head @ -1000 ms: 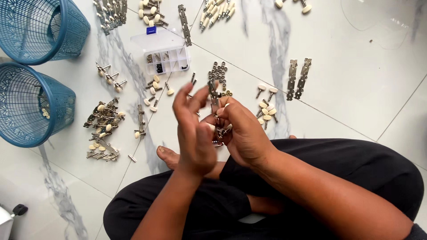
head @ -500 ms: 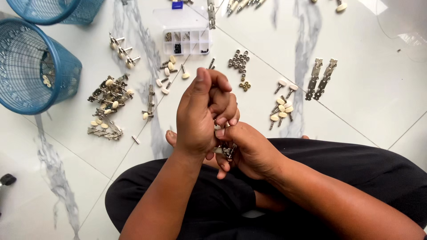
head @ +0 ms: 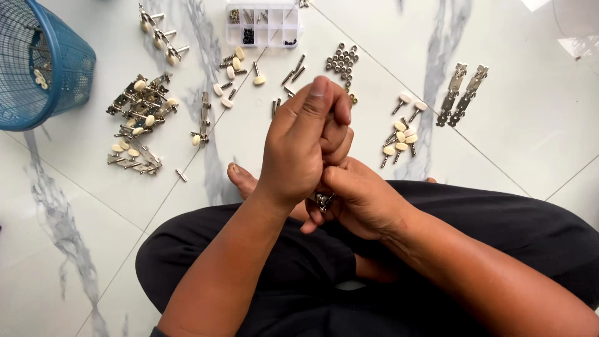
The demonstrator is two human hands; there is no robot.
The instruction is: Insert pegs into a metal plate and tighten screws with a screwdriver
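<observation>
Both hands close on 1 small metal part [head: 323,200] held over the lap: the right hand [head: 365,203] pinches it from below, steadying it, while the left hand [head: 302,146] curls over it. Spare pegs [head: 398,134], metal strips [head: 462,93], a parts box [head: 262,24] and a blue basket [head: 59,68] lie within reach on the floor [head: 530,143].

We see a person seated on the floor in black trousers [head: 499,231], the dark cloth covering both legs. Both forearms are bare, no sleeves reaching them. The left hand [head: 306,146] and right hand [head: 365,203] wear no rings, watch or gloves; one foot [head: 243,181] is bare.
</observation>
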